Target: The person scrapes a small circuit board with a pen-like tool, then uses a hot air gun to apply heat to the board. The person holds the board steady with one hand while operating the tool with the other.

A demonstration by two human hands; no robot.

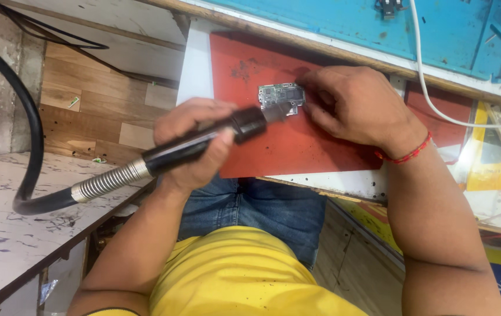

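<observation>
My left hand is wrapped around the black handle of a hot-air tool, fingers curled tight about the grip and thumb side on top. The tool's dark nozzle end points right and sits just at the left edge of a small circuit board. A ribbed metal sleeve leaves the back of the handle and runs into a thick black hose that loops up along the left.

The circuit board lies flat on a red mat, near the mat's upper middle. My right hand rests on the mat just to the right of the board, its fingers bent and pressed together against the board's right edge; I cannot tell whether they pinch something small there. A red thread band circles that wrist.

The red mat lies on the white counter. Beyond it is a blue mat, and a white cable crosses from it down to the right. A marbled white shelf stands at my left, above a wood-patterned floor.
</observation>
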